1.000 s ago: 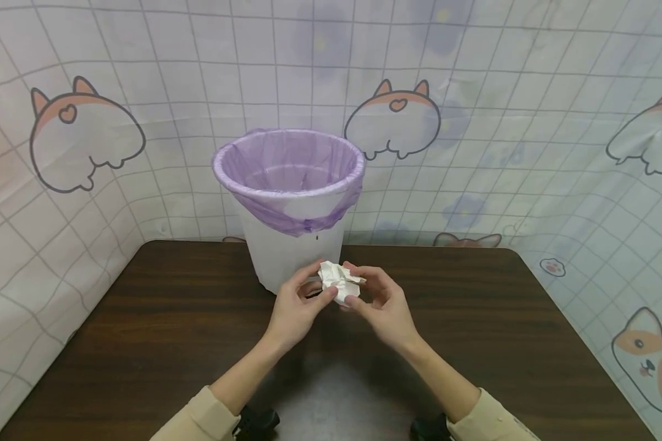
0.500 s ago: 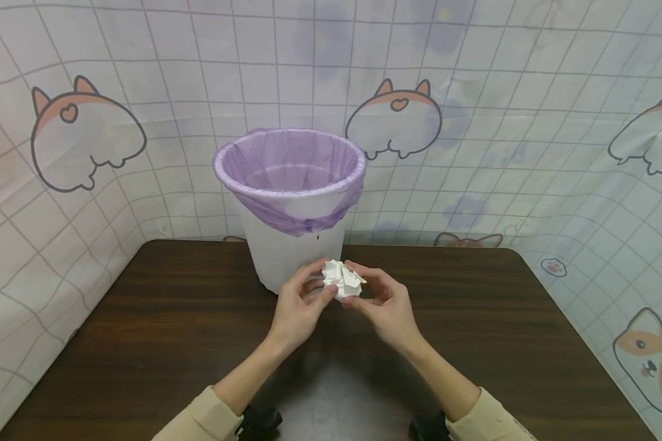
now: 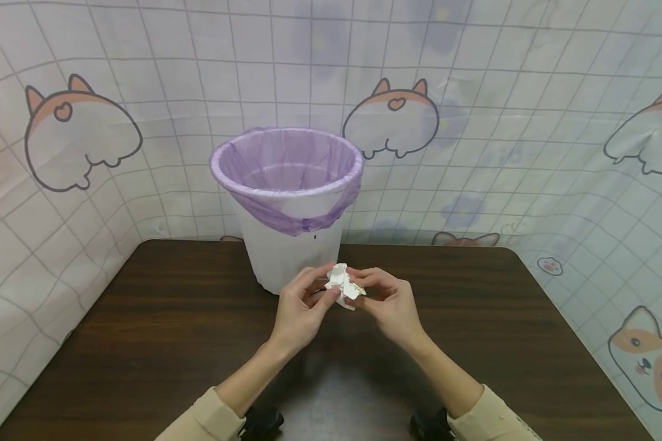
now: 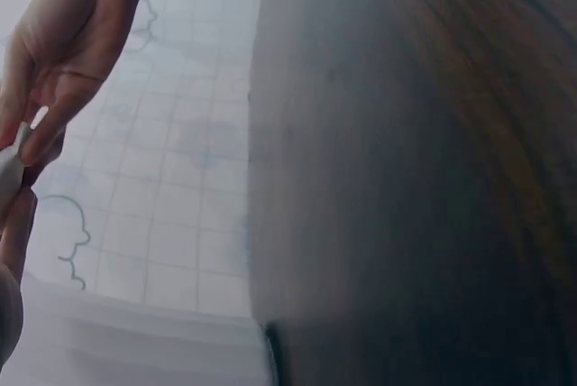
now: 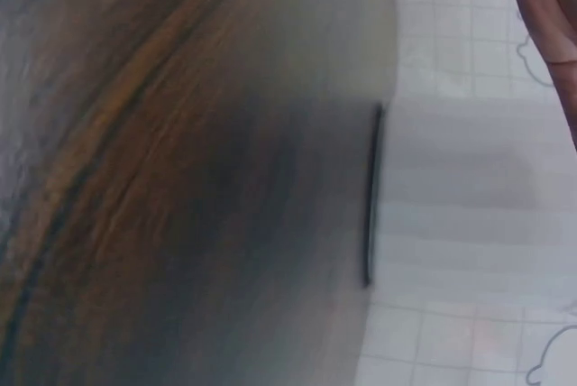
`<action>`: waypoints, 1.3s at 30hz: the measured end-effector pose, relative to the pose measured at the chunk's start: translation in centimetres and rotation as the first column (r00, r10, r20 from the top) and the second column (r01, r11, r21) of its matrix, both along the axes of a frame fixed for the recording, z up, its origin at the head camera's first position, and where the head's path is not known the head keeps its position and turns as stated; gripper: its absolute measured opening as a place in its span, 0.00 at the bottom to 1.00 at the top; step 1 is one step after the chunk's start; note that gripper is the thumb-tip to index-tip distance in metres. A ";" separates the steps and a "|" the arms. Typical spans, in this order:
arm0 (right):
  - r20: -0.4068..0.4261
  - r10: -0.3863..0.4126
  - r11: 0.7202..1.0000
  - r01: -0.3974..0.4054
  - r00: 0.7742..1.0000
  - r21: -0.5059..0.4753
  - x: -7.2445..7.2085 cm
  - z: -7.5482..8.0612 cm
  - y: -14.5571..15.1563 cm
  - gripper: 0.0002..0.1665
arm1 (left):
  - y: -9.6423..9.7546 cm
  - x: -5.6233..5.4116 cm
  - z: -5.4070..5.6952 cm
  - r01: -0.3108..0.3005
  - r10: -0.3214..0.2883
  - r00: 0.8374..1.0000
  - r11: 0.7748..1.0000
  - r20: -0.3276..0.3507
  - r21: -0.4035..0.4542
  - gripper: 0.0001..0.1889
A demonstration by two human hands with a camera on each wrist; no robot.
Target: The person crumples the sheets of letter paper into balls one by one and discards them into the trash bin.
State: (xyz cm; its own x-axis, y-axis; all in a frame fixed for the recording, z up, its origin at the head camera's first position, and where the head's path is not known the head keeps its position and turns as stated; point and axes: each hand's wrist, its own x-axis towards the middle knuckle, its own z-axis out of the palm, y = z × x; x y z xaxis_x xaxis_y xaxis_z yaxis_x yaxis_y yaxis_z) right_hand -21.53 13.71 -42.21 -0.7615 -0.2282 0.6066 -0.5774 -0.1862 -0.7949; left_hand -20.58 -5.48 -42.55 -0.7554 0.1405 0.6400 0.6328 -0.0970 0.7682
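Observation:
In the head view a crumpled piece of white paper (image 3: 339, 277) is held between both hands, in front of a white bin. My left hand (image 3: 300, 309) pinches its left side between thumb and fingers. Gripping the right side the same way is my right hand (image 3: 391, 306). A yellowish edge shows on the paper near the right fingertips. At the left edge of the left wrist view, the white paper (image 4: 9, 174) shows only in part between the fingers of both hands. In the right wrist view only part of a hand appears at the upper right, and the paper is out of frame.
The white trash bin (image 3: 287, 257) stands at the back of the dark wooden table (image 3: 171, 343), lined with a purple bag (image 3: 287, 187) folded over its rim. A gridded backdrop (image 3: 491, 122) with cartoon dogs surrounds the table. Black wrist devices (image 3: 262, 422) show below the sleeves.
The paper has been turned and squeezed into a narrower shape between the fingers, and the hands have drawn slightly closer together. The bin stays in place.

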 end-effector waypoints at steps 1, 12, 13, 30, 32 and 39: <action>0.003 -0.001 1.000 0.001 1.000 -0.002 0.0 0.1 0.0 0.14 | 0.0 0.0 0.1 0.008 -0.008 1.000 1.000 -0.003 -0.006 0.22; -0.027 -0.051 0.996 0.053 0.998 0.077 0.2 0.0 0.2 0.11 | -1.0 -0.2 1.1 0.150 -0.164 0.914 0.986 0.372 0.067 0.21; -0.030 -0.054 0.995 0.057 0.998 0.088 0.2 0.0 0.2 0.11 | -1.0 -0.3 1.2 0.149 -0.165 0.895 0.986 0.415 0.072 0.22; 0.111 0.080 0.994 -0.087 0.991 0.066 -0.1 -0.5 0.6 0.10 | -0.9 -0.7 0.1 0.003 0.002 0.929 1.000 0.371 -0.012 0.21; 0.206 0.050 0.997 -0.060 0.977 0.039 -0.1 -0.3 0.5 0.10 | -0.8 -0.6 0.0 -0.002 0.010 0.947 1.000 0.321 -0.025 0.21; 0.496 0.185 0.981 -0.185 0.848 -0.051 -0.4 0.5 0.3 0.21 | -1.0 -0.4 0.2 -0.008 0.019 0.978 0.998 0.210 -0.056 0.19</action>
State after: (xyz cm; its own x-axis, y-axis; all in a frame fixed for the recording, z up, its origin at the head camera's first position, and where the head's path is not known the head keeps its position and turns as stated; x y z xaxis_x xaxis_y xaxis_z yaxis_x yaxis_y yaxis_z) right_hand -21.90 14.04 -41.70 -0.9049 -0.3946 0.1593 -0.0605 -0.2513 -0.9660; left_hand -21.02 -6.51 -42.40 -0.8742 0.1598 0.4585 0.4578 -0.0434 0.8880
